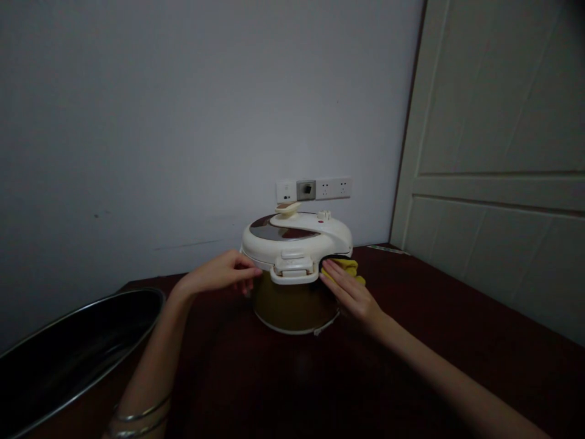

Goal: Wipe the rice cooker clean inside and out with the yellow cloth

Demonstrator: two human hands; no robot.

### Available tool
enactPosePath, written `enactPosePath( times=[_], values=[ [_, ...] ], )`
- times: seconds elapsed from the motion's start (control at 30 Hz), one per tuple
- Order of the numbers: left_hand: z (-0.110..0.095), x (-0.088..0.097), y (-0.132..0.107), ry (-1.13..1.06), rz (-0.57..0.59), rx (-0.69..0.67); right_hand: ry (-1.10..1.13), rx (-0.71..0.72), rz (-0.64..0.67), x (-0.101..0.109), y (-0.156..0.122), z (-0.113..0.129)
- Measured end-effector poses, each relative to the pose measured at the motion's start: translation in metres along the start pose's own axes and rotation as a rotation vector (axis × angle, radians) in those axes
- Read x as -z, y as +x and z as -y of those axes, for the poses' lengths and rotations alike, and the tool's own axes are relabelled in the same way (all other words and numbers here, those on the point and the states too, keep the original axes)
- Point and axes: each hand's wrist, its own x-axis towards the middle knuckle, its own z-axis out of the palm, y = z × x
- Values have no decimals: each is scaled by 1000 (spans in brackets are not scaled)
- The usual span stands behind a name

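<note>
An electric pressure cooker (pixel 295 305) with a cream lid (pixel 297 238) and a gold-brown body stands on a dark red-brown table (pixel 411 341). My left hand (pixel 219 272) rests against the cooker's left side just under the lid rim, fingers curled onto it. My right hand (pixel 351 296) presses a yellow cloth (pixel 347 266) against the cooker's right side below the lid, fingers stretched flat over the cloth. A cream handle tab (pixel 294 268) juts out at the front between my hands.
A large dark metal basin (pixel 68 353) sits at the table's left edge. A white wall with a socket strip (pixel 315 189) stands right behind the cooker. A pale door (pixel 498 171) closes off the right side. Thin bangles (pixel 137 417) circle my left wrist.
</note>
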Motion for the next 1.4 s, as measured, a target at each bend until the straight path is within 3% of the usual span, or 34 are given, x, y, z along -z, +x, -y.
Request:
enactPosePath(
  times=[0.13, 0.33, 0.5, 0.7, 0.87, 1.13, 1.3, 1.4],
  values=[
    [0, -1, 1, -14, 11, -2, 5, -95, -12, -3, -7, 0],
    [-1, -4, 4, -24, 21, -4, 51, -8, 9, -5, -7, 0],
    [0, -3, 4, -22, 22, -15, 18, -131, -22, -5, -12, -3],
    [-1, -5, 5, -5, 22, -10, 60, -37, 12, -7, -5, 6],
    [-3, -7, 4, -3, 29, -22, 22, -172, -6, -5, -11, 4],
    [-5, -9, 5, -1, 32, -22, 36, -65, -2, -5, 1, 8],
    [-17, -12, 1, -22, -17, -59, 15, -151, -11, -3, -10, 7],
    [-28, -17, 0, 18, -84, -38, 15, -108, 1, -6, -10, 11]
  ],
)
